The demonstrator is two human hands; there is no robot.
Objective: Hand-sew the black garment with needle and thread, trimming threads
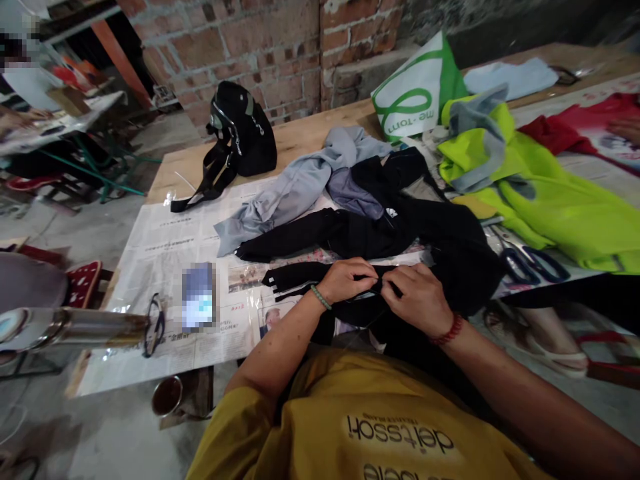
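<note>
A black garment [450, 233] with a small white mark lies crumpled at the table's near edge, part of it hanging down over my lap. My left hand [349, 280] pinches the garment's edge between thumb and fingers. Close beside it, my right hand [419, 300] is closed on the same edge, fingers curled. Whatever small detail lies between the fingertips is too small to make out. A light grey cloth [295, 193] rests behind the black garment. To the right of my right hand lie scissors [523, 263] with dark blue handles.
Newspaper [165, 247] covers the table. A phone [199, 297], a steel flask [85, 328] and a black bag [250, 133] are on the left. At the right are a green-white bag [415, 93] and a neon yellow garment [545, 180]. Another person's hand [625, 130] touches red cloth.
</note>
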